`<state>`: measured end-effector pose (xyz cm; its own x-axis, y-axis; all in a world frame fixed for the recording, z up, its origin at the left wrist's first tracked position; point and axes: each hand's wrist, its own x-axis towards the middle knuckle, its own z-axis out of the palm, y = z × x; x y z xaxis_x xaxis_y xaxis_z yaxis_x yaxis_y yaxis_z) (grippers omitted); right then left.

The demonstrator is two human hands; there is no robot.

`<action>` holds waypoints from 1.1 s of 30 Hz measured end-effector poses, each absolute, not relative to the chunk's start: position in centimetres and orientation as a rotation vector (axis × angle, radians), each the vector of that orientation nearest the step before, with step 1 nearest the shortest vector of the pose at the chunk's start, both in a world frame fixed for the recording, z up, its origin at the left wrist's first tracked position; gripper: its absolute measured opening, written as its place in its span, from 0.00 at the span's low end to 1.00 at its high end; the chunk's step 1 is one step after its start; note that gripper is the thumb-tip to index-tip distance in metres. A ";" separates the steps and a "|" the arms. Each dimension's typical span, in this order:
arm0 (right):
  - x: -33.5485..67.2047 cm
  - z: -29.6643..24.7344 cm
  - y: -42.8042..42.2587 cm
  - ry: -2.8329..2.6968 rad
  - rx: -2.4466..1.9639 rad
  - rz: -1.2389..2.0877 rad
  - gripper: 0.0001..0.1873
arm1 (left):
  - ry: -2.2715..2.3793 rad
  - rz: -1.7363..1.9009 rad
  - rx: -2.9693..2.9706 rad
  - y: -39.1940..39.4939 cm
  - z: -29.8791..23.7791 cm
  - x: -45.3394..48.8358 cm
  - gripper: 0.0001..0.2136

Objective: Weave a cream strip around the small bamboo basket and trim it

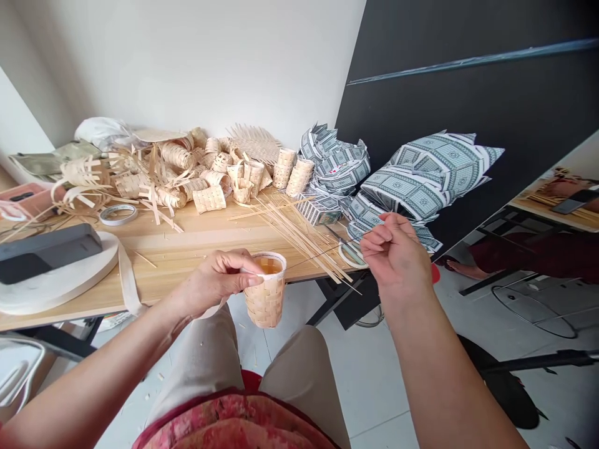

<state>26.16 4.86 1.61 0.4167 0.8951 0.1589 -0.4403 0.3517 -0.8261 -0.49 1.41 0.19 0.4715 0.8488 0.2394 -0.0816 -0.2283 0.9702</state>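
Observation:
Above my lap, my left hand (229, 274) grips a small woven wood-strip basket (264, 304) at its rim, thumb outside and fingers over the edge. White ribbon binds the rim, and a loose end of it hangs below my left wrist. From the rim a thin dark thread (322, 252) runs taut up to the right. My right hand (390, 246), raised with its fingers closed, pinches that thread; whether a needle is in the fingers I cannot tell. The basket is upright, slightly tilted, with its open top facing me.
Along the wall lies a pile of woven baskets (178, 156). Loose wood strips (299, 231), scissors (352, 254), a tape roll (118, 214), a phone (49, 249) and a big ribbon roll (105, 268) are on the table. Folded printed-paper pieces (416, 178) stand right; another person's foot (465, 268) shows.

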 end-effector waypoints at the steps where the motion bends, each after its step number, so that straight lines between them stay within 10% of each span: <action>1: 26.2 1.6 4.7 -0.664 -0.797 0.957 0.11 | 0.694 1.002 1.550 1.4 0.2 -0.5 0.10; 13: 26.5 1.1 4.1 -0.775 -0.785 0.778 0.07 | 0.632 1.039 2.187 1.4 0.6 -0.9 0.11; 22: 22.2 4.6 -2.3 -2.103 -0.756 -0.196 0.10 | 0.581 1.085 3.272 0.4 0.8 -2.4 0.08; 33: 18.9 4.2 -1.3 -2.484 -0.540 -0.565 0.15 | 0.558 1.058 3.387 -0.6 0.7 -2.8 0.06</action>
<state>18.93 -1.34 4.16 -0.7789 0.2568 0.5722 0.4792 0.8323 0.2788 -2.77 -0.56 0.72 0.7892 0.1502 0.5955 0.4068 -0.8542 -0.3238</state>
